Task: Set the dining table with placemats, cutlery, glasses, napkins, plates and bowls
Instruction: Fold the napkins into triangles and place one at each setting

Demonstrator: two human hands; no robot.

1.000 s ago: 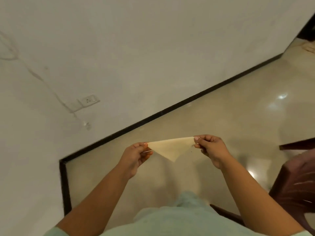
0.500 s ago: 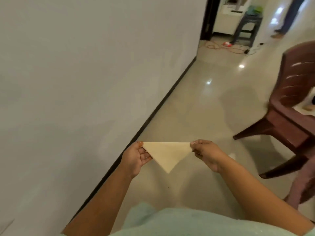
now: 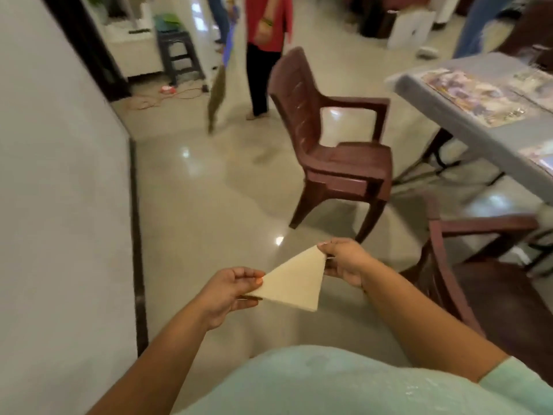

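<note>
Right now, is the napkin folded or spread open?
Folded: the napkin forms a triangle, pinched at two corners by the left hand and right hand.

Matt cream paper napkin (image 3: 294,283), glossy polished floor (image 3: 209,205), smooth brown plastic chair (image 3: 335,151).

Grey table (image 3: 478,136) under patterned placemats (image 3: 475,95)

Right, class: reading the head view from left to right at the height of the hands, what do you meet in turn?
White wall → left hand → folded napkin → right hand → near brown chair.
</note>
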